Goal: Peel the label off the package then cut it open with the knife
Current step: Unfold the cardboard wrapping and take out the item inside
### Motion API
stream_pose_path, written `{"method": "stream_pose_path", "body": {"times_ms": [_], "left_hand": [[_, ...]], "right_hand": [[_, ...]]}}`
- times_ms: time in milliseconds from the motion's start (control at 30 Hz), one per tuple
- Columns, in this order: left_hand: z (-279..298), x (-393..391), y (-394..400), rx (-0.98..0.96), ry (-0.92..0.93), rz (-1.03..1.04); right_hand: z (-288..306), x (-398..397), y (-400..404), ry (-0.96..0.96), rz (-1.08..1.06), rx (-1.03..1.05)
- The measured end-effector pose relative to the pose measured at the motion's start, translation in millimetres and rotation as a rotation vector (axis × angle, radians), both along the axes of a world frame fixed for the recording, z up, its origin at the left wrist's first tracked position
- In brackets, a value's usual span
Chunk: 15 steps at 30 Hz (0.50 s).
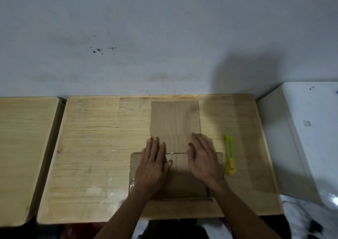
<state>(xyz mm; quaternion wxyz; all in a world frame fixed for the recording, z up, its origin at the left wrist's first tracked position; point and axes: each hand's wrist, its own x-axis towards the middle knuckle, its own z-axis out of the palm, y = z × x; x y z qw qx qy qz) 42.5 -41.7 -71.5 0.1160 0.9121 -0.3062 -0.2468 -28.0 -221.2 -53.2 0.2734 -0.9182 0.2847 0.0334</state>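
Package (pixel 175 129) lies lengthwise toward the wall; both flat, open hands, left (pixel 155 163) and right (pixel 203 161), press it. Knife (pixel 230 155) right of it, parallel. No legible writing.

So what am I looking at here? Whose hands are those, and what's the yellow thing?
This is one picture from a small camera worn on a person's head, so you see what they see when looking down at their own hands. There is no robot here, just a person.

The left hand and the right hand both lie flat, fingers straight, on a brown cardboard package. They are pressing on it, not grabbing it. The package sits on a wooden table against a pale wall.

The yellow thing is a knife with a slide-out blade. It lies on the table just right of the package, and nobody is holding it. Another wooden table stands to the left, and something white to the right.
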Motion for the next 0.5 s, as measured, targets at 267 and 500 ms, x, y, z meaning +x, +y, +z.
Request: {"method": "stream_pose_path", "body": {"times_ms": [267,500], "left_hand": [[-2,-26,17,0.032,0.051,0.004],[-1,-21,17,0.129,0.078,-0.072]], "right_hand": [[-11,-55,18,0.219,0.256,-0.076],[-1,-52,12,0.334,0.326,-0.037]]}}
